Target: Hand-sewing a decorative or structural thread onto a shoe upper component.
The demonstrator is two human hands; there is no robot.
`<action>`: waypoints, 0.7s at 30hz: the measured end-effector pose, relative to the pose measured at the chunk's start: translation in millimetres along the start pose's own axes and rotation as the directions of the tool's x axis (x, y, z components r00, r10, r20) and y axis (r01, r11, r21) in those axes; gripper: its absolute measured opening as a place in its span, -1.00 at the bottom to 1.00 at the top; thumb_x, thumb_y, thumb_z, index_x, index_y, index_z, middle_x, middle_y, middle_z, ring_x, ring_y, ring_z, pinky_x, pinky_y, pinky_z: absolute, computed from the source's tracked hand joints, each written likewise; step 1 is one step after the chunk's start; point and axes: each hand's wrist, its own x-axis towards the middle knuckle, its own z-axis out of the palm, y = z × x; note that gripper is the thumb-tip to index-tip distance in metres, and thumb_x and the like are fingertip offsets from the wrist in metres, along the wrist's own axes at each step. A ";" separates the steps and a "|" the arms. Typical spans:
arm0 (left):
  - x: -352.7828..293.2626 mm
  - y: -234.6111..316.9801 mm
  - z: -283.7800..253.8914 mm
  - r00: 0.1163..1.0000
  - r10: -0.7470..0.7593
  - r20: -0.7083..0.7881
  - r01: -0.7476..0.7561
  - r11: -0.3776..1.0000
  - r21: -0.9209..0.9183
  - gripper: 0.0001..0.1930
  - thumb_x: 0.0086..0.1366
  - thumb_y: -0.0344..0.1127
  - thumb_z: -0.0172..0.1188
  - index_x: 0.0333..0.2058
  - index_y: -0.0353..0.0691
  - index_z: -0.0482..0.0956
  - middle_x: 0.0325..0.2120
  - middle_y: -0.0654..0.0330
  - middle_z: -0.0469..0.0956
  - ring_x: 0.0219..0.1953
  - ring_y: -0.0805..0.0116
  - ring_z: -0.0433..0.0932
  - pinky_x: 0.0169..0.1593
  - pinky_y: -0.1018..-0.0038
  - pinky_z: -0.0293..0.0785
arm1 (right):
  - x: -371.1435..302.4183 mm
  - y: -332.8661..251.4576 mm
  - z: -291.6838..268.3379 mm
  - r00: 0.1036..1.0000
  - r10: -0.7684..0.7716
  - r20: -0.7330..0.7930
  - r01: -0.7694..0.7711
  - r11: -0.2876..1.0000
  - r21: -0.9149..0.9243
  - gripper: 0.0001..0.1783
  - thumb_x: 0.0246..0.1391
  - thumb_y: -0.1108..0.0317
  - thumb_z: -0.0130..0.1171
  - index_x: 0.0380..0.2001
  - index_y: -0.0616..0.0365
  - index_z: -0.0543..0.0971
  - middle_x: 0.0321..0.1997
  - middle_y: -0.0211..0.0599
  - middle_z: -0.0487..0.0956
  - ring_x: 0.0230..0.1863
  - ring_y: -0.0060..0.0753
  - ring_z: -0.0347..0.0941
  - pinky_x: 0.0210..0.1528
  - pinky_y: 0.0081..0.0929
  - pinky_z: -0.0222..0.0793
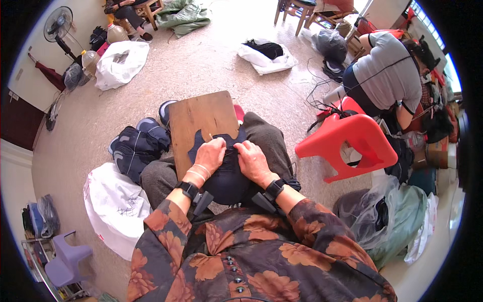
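A wooden board [201,113] rests slanted across my lap. Over its near edge lies a dark navy fabric piece [229,176] with a curved, cut-out outline. My left hand [210,155] pinches its upper edge, fingers closed. Close beside it, my right hand [253,162] grips the same piece with thumb and fingertips together. A tiny pale thing shows by the left fingertips, too small to name. Both wrists wear black straps with dark devices.
Tied bundles of navy fabric pieces [136,151] and a white sack [116,206] lie at my left. A red plastic stool [347,141] stands at my right, near a person in a grey shirt [387,73] bending over. Farther off are a white bag [266,63] and a fan [59,24].
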 end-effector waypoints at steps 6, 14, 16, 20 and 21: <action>-31.0 -9.4 -18.8 0.872 -0.432 -0.232 0.354 0.882 -0.312 -0.88 0.34 -0.40 0.26 -0.36 -0.31 0.58 -0.61 0.43 0.42 -0.52 0.68 0.34 -0.45 0.60 0.31 | 1.8 0.2 -1.8 1.000 -0.010 0.000 0.010 1.000 0.017 -0.70 0.09 0.54 0.10 -0.07 0.21 0.53 -0.20 -0.05 0.51 -0.10 0.07 0.49 -0.01 -0.10 0.43; -6.9 -13.2 -11.5 0.828 -0.559 -0.040 0.497 0.766 -0.407 -0.75 0.25 -0.23 0.36 -0.37 -0.36 0.70 -0.62 0.17 0.59 -0.55 0.48 0.52 -0.40 0.43 0.45 | 7.5 -2.6 -4.9 0.999 0.028 0.021 -0.028 0.999 0.044 -0.76 0.11 0.53 0.11 -0.12 0.21 0.55 -0.24 -0.08 0.51 -0.15 0.04 0.50 -0.05 -0.13 0.43; -0.3 -21.0 -4.2 0.797 -0.603 0.024 0.551 0.711 -0.437 -0.76 0.29 -0.24 0.38 -0.35 -0.35 0.69 -0.68 0.35 0.50 -0.76 0.61 0.36 -0.74 0.56 0.21 | 6.4 -6.3 -6.1 1.000 -0.019 -0.019 0.020 0.998 0.055 -0.77 0.10 0.54 0.11 -0.14 0.20 0.55 -0.24 -0.09 0.50 -0.17 0.03 0.49 -0.08 -0.12 0.43; 4.7 -26.1 5.3 0.800 -0.599 0.035 0.536 0.689 -0.488 -0.80 0.29 -0.28 0.37 -0.33 -0.34 0.68 -0.64 0.36 0.52 -0.72 0.62 0.38 -0.70 0.58 0.27 | 6.1 -9.6 -5.8 0.999 -0.025 -0.025 0.027 0.998 0.057 -0.76 0.07 0.58 0.14 -0.15 0.20 0.55 -0.24 -0.08 0.52 -0.18 0.05 0.50 -0.09 -0.13 0.44; 3.9 -21.3 2.1 0.801 -0.597 0.039 0.537 0.688 -0.488 -0.80 0.29 -0.28 0.37 -0.33 -0.34 0.68 -0.64 0.36 0.52 -0.72 0.62 0.38 -0.70 0.58 0.27 | 5.4 -8.7 -5.7 0.999 -0.025 -0.029 0.027 0.997 0.071 -0.76 0.07 0.59 0.14 -0.15 0.20 0.55 -0.24 -0.09 0.52 -0.18 0.05 0.50 -0.09 -0.13 0.44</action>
